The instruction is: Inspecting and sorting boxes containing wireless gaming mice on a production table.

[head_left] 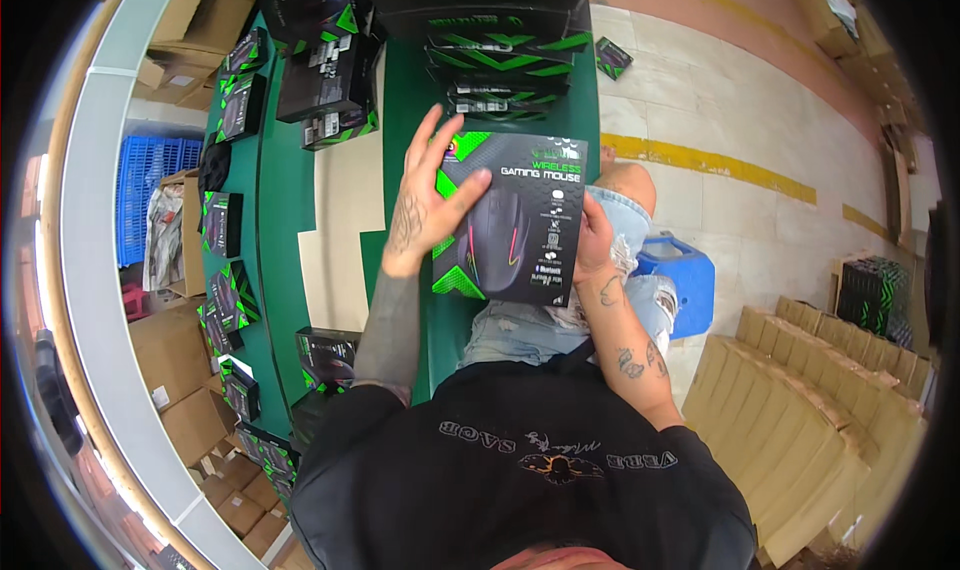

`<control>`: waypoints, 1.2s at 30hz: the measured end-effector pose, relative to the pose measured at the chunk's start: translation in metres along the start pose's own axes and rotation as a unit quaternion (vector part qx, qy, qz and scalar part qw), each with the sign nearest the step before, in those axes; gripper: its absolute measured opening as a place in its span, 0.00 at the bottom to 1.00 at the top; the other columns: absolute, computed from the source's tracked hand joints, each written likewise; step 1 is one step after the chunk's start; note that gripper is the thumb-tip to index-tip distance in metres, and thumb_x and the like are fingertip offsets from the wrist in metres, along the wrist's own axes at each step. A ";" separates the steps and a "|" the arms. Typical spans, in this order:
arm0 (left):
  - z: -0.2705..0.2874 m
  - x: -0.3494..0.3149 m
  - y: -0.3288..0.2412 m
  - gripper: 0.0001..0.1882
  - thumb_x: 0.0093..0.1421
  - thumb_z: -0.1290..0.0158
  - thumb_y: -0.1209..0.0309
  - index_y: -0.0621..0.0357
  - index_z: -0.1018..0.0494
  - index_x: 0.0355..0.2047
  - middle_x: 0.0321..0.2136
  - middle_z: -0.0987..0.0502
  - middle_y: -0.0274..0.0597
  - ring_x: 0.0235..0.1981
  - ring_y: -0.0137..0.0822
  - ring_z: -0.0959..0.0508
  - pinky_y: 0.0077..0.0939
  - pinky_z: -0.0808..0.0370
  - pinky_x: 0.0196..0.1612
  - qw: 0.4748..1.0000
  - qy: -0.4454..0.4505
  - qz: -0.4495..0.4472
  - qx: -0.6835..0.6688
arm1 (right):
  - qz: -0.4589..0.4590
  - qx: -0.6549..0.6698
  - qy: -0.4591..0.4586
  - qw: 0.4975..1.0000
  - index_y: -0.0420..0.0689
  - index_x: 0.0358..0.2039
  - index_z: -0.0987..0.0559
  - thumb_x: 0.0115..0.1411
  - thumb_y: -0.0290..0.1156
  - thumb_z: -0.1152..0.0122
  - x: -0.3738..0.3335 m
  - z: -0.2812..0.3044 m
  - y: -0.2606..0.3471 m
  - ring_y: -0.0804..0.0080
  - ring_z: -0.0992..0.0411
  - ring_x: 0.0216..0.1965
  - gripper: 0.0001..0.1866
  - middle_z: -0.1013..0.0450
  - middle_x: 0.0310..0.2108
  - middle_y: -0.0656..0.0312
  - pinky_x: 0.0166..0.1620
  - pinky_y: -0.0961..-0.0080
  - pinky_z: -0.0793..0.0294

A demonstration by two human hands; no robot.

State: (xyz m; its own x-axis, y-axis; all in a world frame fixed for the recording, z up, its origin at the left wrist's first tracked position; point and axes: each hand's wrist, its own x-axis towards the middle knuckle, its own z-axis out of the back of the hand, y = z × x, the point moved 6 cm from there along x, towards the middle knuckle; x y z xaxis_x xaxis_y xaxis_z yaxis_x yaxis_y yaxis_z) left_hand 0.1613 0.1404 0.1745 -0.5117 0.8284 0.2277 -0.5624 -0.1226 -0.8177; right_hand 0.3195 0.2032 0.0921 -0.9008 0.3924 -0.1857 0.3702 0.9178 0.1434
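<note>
In front of my lap I hold a black and green gaming mouse box (525, 232), its front with the pictured mouse facing up. My left hand (425, 205) is at the box's left edge, thumb across the front and fingers stretched along the upper left side. At the right edge my right hand (594, 235) grips the box; most of its fingers are hidden behind it. Just beyond the box is a stack of similar boxes (505, 45) on the green table surface (405, 80).
More mouse boxes (325, 80) are piled to the left, and others line the table's left side. A blue crate (155, 185) stands past them. To the right are a blue stool (680, 282), rows of brown cartons (790, 420) and a small box (613, 59) on the floor.
</note>
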 end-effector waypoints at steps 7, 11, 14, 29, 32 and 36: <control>-0.003 0.014 0.007 0.14 0.55 0.48 0.61 0.59 0.25 0.35 0.45 0.31 0.45 0.48 0.39 0.32 0.30 0.38 0.51 0.989 -0.019 -0.097 -0.108 | -0.036 -0.040 0.010 0.999 0.38 0.52 0.37 0.62 0.52 0.66 -0.003 0.017 -0.006 0.61 0.31 0.47 0.30 0.33 0.48 0.51 0.48 0.65 0.30; 0.005 0.004 0.030 0.30 0.61 0.66 0.47 0.62 0.28 0.27 0.35 0.27 0.45 0.43 0.40 0.31 0.36 0.40 0.52 0.927 -0.044 -0.082 -0.364 | -0.062 0.005 0.075 0.995 0.39 0.53 0.37 0.61 0.52 0.63 -0.002 0.028 -0.014 0.62 0.32 0.47 0.31 0.34 0.49 0.52 0.49 0.63 0.31; 0.013 0.013 0.033 0.33 0.61 0.76 0.43 0.55 0.30 0.27 0.24 0.30 0.36 0.38 0.36 0.34 0.37 0.47 0.55 0.781 0.138 -0.221 -0.568 | -0.041 -0.026 0.086 0.995 0.39 0.53 0.37 0.61 0.52 0.62 -0.006 0.035 -0.017 0.61 0.33 0.48 0.30 0.34 0.49 0.52 0.50 0.64 0.32; 0.034 -0.019 0.104 0.39 0.46 0.38 0.64 0.61 0.44 0.56 0.57 0.44 0.50 0.58 0.41 0.43 0.32 0.46 0.59 0.985 -0.092 0.146 0.017 | 0.103 -0.326 -0.118 0.932 0.36 0.56 0.41 0.61 0.50 0.58 0.042 0.011 -0.016 0.68 0.37 0.52 0.32 0.38 0.52 0.52 0.53 0.77 0.39; 0.010 -0.050 0.184 0.37 0.55 0.51 0.49 0.62 0.46 0.57 0.58 0.46 0.49 0.59 0.41 0.44 0.30 0.48 0.59 0.913 -0.030 0.336 -0.229 | 0.077 -0.589 -0.199 0.780 0.34 0.59 0.49 0.59 0.44 0.51 0.037 0.055 -0.016 0.63 0.43 0.57 0.35 0.43 0.56 0.45 0.57 0.75 0.46; -0.036 -0.064 0.145 0.36 0.60 0.63 0.46 0.59 0.52 0.60 0.59 0.48 0.41 0.59 0.35 0.45 0.28 0.49 0.60 0.800 0.050 0.371 -0.470 | 0.051 -0.634 -0.175 0.752 0.34 0.59 0.52 0.55 0.42 0.44 0.021 0.074 -0.030 0.64 0.40 0.54 0.41 0.41 0.54 0.45 0.55 0.76 0.43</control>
State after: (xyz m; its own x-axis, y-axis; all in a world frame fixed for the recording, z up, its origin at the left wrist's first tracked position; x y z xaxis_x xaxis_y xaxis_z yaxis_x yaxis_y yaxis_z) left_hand 0.1359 0.0890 0.0221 -0.3976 0.7636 -0.5087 0.6316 -0.1744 -0.7555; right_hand 0.3062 0.1884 0.0124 -0.6854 0.6520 -0.3244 -0.2811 0.1740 0.9438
